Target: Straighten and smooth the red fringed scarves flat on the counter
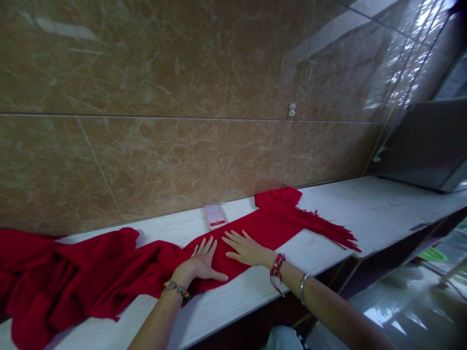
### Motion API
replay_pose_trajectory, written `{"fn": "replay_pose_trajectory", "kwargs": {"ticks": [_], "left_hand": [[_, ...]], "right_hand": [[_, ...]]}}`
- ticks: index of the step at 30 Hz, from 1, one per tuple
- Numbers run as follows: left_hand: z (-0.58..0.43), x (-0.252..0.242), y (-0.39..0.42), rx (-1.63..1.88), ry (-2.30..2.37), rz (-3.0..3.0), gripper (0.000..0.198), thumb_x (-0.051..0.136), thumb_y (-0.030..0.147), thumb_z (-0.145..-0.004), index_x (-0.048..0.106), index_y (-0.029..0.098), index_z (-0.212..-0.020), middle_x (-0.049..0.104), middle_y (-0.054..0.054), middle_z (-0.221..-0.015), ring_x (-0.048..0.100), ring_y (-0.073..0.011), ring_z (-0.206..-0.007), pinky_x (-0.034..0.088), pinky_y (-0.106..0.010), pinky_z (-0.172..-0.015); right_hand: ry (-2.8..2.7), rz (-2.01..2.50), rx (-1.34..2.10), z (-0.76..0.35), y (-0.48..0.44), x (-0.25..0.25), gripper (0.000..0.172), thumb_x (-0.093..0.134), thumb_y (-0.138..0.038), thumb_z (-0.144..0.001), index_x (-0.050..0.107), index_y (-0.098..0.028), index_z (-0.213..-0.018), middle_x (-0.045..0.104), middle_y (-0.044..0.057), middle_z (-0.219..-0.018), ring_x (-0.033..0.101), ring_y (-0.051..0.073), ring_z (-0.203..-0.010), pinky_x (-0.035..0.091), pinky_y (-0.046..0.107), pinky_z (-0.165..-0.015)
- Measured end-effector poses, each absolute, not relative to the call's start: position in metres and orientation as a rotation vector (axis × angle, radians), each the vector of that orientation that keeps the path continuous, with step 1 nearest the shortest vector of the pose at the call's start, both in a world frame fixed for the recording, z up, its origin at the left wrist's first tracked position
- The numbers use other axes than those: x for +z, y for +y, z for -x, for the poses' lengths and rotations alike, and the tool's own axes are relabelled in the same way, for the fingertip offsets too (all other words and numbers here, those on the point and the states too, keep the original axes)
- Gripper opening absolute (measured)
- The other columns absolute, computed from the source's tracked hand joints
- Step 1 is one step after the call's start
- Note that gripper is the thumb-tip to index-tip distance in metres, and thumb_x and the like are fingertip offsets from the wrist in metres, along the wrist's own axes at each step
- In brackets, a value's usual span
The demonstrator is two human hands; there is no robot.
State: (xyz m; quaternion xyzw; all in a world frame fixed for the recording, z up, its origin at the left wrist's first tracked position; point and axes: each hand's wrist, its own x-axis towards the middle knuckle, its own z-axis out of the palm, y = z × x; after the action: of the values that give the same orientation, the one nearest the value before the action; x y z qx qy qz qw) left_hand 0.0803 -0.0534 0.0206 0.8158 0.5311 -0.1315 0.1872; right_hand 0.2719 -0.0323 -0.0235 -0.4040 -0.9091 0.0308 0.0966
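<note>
A long red scarf (277,221) with a fringed right end stretches along the white countertop (328,194). Its middle and right part lie fairly flat, while the left part is bunched in loose folds. My left hand (202,262) rests palm down on the scarf with its fingers spread. Just to the right, my right hand (246,247) also lies flat on the cloth, fingers apart and pointing left. Neither hand grips the fabric. One corner of the scarf is turned up against the wall, beyond the fringe.
A small pinkish packet (214,216), partly blurred, sits behind the scarf by the tiled wall (182,160). A large grey box-like object (423,143) stands at the counter's far right. The counter's front edge drops off to open shelves; a green basin (432,254) is lower right.
</note>
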Motion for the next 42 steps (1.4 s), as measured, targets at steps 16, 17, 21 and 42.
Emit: {"fn": "replay_pose_trajectory", "kwargs": {"ticks": [16, 17, 21, 42], "left_hand": [[-0.076, 0.011, -0.049, -0.360, 1.533, -2.298, 0.124, 0.054, 0.073, -0.047, 0.001, 0.007, -0.138, -0.009, -0.014, -0.143, -0.010, -0.0313, -0.130, 0.004, -0.047, -0.105], [-0.076, 0.011, -0.049, -0.351, 1.533, -2.303, 0.124, 0.054, 0.073, -0.047, 0.001, 0.007, -0.138, -0.008, -0.014, -0.143, -0.009, -0.0313, -0.130, 0.004, -0.046, -0.105], [-0.076, 0.010, -0.048, -0.336, 1.524, -2.303, 0.125, 0.054, 0.074, -0.046, 0.001, 0.006, -0.138, -0.008, -0.014, -0.143, -0.009, -0.0323, -0.130, 0.005, -0.047, -0.105], [-0.077, 0.016, -0.051, -0.375, 1.524, -2.279, 0.124, 0.054, 0.073, -0.047, -0.001, 0.008, -0.137, -0.009, -0.013, -0.144, -0.010, -0.0303, -0.130, 0.003, -0.046, -0.105]], "right_hand": [[-2.718, 1.165, 0.029, -0.278, -0.029, -0.017, 0.060, 0.024, -0.051, -0.088, 0.021, -0.017, -0.137, 0.019, 0.011, -0.143, 0.011, 0.023, -0.131, 0.017, 0.047, -0.103], [-2.743, 1.128, 0.055, -0.271, -0.033, -0.020, 0.060, 0.023, -0.052, -0.088, 0.021, -0.017, -0.137, 0.021, 0.011, -0.142, 0.012, 0.023, -0.131, 0.016, 0.047, -0.103], [-2.739, 1.200, 0.066, -0.288, -0.028, -0.031, 0.057, 0.020, -0.050, -0.089, 0.021, -0.019, -0.137, 0.022, 0.009, -0.142, 0.017, 0.021, -0.130, 0.017, 0.048, -0.103], [-2.740, 1.263, 0.088, -0.314, -0.028, -0.031, 0.056, 0.020, -0.048, -0.090, 0.016, -0.021, -0.138, 0.021, 0.008, -0.142, 0.017, 0.022, -0.130, 0.017, 0.050, -0.102]]}}
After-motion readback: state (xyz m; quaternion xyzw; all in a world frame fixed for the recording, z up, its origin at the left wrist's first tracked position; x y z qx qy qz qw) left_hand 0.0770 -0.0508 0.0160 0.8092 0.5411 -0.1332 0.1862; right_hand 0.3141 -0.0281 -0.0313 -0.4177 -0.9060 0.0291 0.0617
